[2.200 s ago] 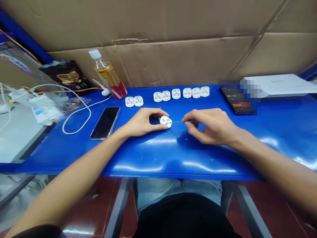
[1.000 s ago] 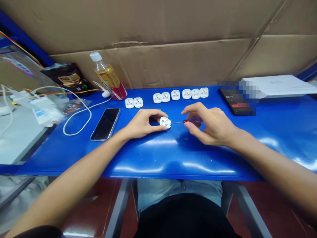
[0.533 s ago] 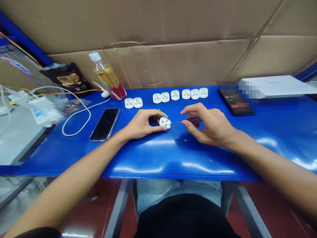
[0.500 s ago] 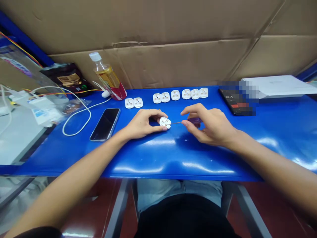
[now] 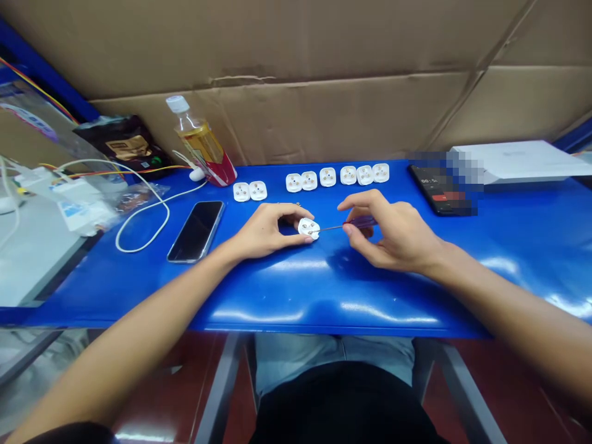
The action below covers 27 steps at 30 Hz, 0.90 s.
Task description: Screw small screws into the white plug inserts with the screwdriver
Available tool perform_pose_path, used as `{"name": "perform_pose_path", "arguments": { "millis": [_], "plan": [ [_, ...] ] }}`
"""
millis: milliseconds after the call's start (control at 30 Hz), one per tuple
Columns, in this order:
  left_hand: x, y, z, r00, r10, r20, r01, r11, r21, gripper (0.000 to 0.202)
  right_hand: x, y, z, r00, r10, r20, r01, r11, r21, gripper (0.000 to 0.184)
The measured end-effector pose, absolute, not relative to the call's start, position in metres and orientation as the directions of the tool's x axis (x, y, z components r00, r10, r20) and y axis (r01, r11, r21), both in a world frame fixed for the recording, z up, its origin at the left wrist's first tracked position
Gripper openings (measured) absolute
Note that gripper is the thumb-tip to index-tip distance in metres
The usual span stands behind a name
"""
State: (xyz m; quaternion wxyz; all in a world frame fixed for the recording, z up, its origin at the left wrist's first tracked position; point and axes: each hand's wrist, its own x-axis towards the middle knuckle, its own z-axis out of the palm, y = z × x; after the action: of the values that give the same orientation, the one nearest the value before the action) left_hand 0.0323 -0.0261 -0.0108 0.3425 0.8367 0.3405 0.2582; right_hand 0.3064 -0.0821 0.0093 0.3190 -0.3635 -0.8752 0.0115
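Note:
My left hand (image 5: 266,229) pinches a small white plug part (image 5: 309,227) and keeps it down on the blue table (image 5: 296,290). My right hand (image 5: 393,233) is closed around a thin screwdriver (image 5: 345,226) with a dark red-purple handle. Its metal tip touches the top of the white part. Behind my hands several more white plug parts (image 5: 337,176) lie in a row, with two others (image 5: 250,191) set apart to the left.
A dark phone (image 5: 197,230) lies left of my left hand, beside a white cable loop (image 5: 143,213). A tilted drink bottle (image 5: 203,145) leans at the back left. Another phone (image 5: 439,188) and a white box (image 5: 518,160) sit at the right. Cardboard stands behind.
My right fingers have shifted on the screwdriver handle, as if turning it. The left hand and the white part have stayed in place.

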Motion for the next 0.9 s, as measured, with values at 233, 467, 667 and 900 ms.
{"name": "perform_pose_path", "arguments": {
  "millis": [233, 467, 667, 900],
  "plan": [
    [0.0322, -0.0257, -0.0108, 0.635, 0.748, 0.195, 0.401, -0.534, 0.744, 0.046, 0.3054, -0.0822, 0.01, -0.536, 0.646, 0.543, 0.609, 0.742, -0.282, 0.031],
    [0.0329, -0.0262, -0.0096, 0.635, 0.749, 0.188, 0.403, -0.529, 0.747, 0.047, 0.3056, -0.0827, 0.0089, -0.539, 0.645, 0.542, 0.628, 0.737, -0.251, 0.027],
    [0.0329, -0.0262, -0.0106, 0.63, 0.753, 0.191, 0.406, -0.529, 0.745, 0.047, 0.306, -0.0824, 0.0085, -0.514, 0.655, 0.554, 0.658, 0.715, -0.235, 0.023],
    [0.0317, -0.0258, -0.0103, 0.641, 0.745, 0.187, 0.409, -0.537, 0.738, 0.047, 0.3059, -0.0823, 0.009, -0.532, 0.638, 0.557, 0.633, 0.737, -0.239, 0.027]
  ]
}}
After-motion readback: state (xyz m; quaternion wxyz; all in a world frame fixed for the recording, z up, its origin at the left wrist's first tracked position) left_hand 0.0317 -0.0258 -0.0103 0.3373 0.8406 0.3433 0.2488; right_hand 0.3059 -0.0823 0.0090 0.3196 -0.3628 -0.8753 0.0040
